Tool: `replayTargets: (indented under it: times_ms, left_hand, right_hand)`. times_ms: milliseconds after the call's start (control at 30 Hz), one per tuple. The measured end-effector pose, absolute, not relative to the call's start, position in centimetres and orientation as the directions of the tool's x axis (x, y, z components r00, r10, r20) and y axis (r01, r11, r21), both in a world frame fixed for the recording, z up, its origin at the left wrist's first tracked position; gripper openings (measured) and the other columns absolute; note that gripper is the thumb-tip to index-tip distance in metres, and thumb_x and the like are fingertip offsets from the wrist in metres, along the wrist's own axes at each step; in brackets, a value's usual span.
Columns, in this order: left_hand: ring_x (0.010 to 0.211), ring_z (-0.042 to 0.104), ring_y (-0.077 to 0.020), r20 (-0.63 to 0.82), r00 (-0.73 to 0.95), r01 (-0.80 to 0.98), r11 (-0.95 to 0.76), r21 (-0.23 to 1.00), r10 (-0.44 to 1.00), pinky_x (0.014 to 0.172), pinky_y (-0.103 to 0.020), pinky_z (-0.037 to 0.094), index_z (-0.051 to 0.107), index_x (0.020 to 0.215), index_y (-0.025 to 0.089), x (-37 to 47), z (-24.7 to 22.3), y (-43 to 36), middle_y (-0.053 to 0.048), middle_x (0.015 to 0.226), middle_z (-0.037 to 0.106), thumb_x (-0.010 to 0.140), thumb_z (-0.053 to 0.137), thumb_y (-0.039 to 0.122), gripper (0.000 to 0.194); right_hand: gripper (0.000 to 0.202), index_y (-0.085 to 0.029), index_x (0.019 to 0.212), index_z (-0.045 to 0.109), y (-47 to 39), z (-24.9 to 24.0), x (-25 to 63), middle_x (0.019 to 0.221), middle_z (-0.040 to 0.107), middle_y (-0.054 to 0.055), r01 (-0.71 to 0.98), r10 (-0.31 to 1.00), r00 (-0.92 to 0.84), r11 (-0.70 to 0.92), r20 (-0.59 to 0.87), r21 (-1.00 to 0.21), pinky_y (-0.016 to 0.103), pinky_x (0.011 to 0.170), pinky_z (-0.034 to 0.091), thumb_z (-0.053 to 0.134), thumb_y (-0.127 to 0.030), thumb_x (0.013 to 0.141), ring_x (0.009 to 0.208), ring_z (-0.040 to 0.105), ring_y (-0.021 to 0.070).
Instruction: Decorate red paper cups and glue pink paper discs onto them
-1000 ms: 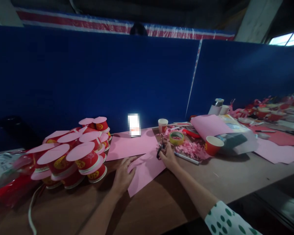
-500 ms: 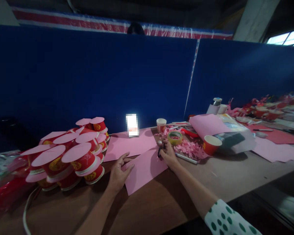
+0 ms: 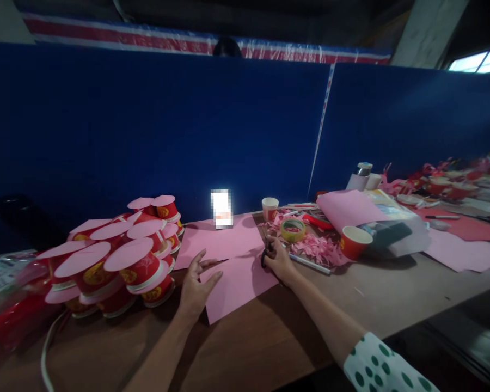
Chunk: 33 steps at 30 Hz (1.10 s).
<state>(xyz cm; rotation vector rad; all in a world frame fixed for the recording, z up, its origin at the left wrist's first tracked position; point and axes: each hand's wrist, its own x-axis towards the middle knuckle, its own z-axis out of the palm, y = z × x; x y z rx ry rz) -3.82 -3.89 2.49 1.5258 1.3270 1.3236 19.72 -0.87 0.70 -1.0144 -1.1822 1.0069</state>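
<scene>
Pink, sharp-cornered paper; left hand spread wide, right hand gripping black-handled scissors.

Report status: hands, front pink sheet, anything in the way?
Left hand open, thumb over front pink sheet; right hand grips black-handled scissors. Sheet between hands. Tape roll, shredded paper may crowd right hand.

Clock centred mid-view. Twelve o'clock: blue partition, striped sheeting beyond its top. Two: bright window. Three: flask beside pale cup. Four: tape roll beside pink shreds, upright red cup farther out. Eight: stacked red cups topped with pink discs, white cable, plastic bag outermost.
</scene>
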Motion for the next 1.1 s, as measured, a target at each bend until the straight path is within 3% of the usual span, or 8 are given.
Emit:
replayTargets:
  times_ms: [133,200,300,433,567,833,1100]
  left_hand:
    - [0.107,0.055,-0.0230,0.086,-0.122,0.011,-0.086,0.996,0.989,0.089,-0.037,0.042,0.045,0.126,0.017,-3.6,2.5,-3.9,-0.011,0.111,0.062,0.065,0.071,0.040,0.070]
    - [0.098,0.059,-0.0226,0.005,-0.056,-0.113,-0.012,0.994,0.998,0.083,-0.035,0.046,0.054,0.115,0.012,-3.4,2.3,-3.9,-0.011,0.101,0.066,0.063,0.072,0.041,0.062]
    - [0.083,0.063,-0.0208,-0.019,0.037,-0.153,0.025,0.988,0.999,0.076,-0.034,0.048,0.062,0.100,0.010,-3.4,2.0,-3.8,-0.008,0.085,0.069,0.062,0.073,0.039,0.049]
    - [0.072,0.061,-0.0183,0.085,-0.008,0.093,-0.084,0.992,0.996,0.071,-0.030,0.047,0.066,0.085,0.011,-3.8,1.3,-3.5,-0.004,0.075,0.068,0.063,0.071,0.038,0.035]
    - [0.066,0.058,-0.0178,0.191,-0.013,0.378,-0.172,0.910,0.981,0.064,-0.027,0.045,0.065,0.068,0.012,-4.1,1.1,-3.5,-0.003,0.064,0.065,0.065,0.067,0.037,0.025]
    - [0.054,0.050,-0.0145,0.212,-0.010,0.523,-0.175,0.834,0.977,0.053,-0.024,0.037,0.058,0.052,0.014,-3.7,1.8,-3.8,-0.001,0.051,0.056,0.068,0.061,0.040,0.031]
    - [0.040,0.038,-0.0103,0.215,-0.078,0.599,-0.126,0.791,0.973,0.043,-0.023,0.027,0.035,0.040,0.021,-3.7,1.5,-3.9,0.003,0.036,0.036,0.070,0.055,0.050,0.047]
  right_hand:
    - [0.045,-0.023,0.105,0.043,-0.8,0.7,19.7,0.070,0.046,-0.007,-0.111,0.969,0.110,0.233,0.221,-0.966,0.015,0.033,0.037,0.061,-0.021,0.065,0.044,0.043,0.0061]
    - [0.048,-0.023,0.110,0.041,-0.6,0.7,19.8,0.069,0.046,-0.007,-0.142,0.964,0.153,0.237,0.216,-0.961,0.014,0.033,0.036,0.061,-0.023,0.065,0.043,0.042,0.0059]
    - [0.051,-0.021,0.111,0.044,-0.3,0.8,20.0,0.072,0.050,-0.006,-0.170,0.950,0.228,0.256,0.215,-0.952,0.015,0.035,0.036,0.062,-0.022,0.064,0.045,0.044,0.0060]
    - [0.052,-0.021,0.111,0.047,-0.2,0.9,20.2,0.076,0.054,-0.003,-0.165,0.937,0.264,0.276,0.228,-0.947,0.016,0.039,0.038,0.064,-0.021,0.062,0.050,0.047,0.0071]
    - [0.051,-0.020,0.111,0.048,-0.3,1.1,20.2,0.081,0.057,-0.001,-0.144,0.930,0.281,0.285,0.237,-0.948,0.017,0.044,0.041,0.064,-0.022,0.063,0.056,0.051,0.0090]
    - [0.048,-0.022,0.110,0.051,-0.3,1.2,20.3,0.102,0.060,0.004,-0.160,0.915,0.294,0.332,0.276,-0.930,0.020,0.062,0.049,0.064,-0.022,0.064,0.086,0.058,0.0150]
    - [0.050,-0.022,0.111,0.050,-0.2,1.2,20.3,0.104,0.061,0.004,-0.132,0.910,0.329,0.308,0.252,-0.942,0.023,0.063,0.049,0.067,-0.026,0.064,0.087,0.058,0.0175]
